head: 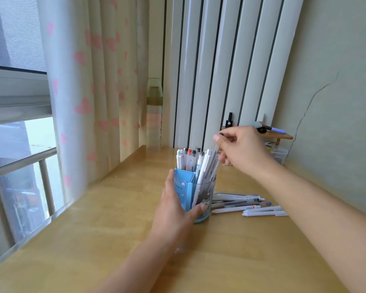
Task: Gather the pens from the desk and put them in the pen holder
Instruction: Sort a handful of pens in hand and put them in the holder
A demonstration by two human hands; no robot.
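Note:
A clear pen holder (207, 194) with a blue card insert stands mid-desk, packed with several upright pens (188, 160). My left hand (175, 205) wraps its left side and front, thumb on the glass. My right hand (241, 148) hovers above the holder's right rim, fingertips pinching the top of a clear-barrelled pen (213, 160) whose lower end is inside the holder. Several more pens (247, 205) lie in a loose pile on the wooden desk (106, 227), just right of the holder and under my right forearm.
A small wooden shelf (281, 135) with markers and a black clip stands against the wall at the back right, with a clear plastic box (280, 154) below it. A heart-print curtain (89, 98) and window railing line the desk's left edge.

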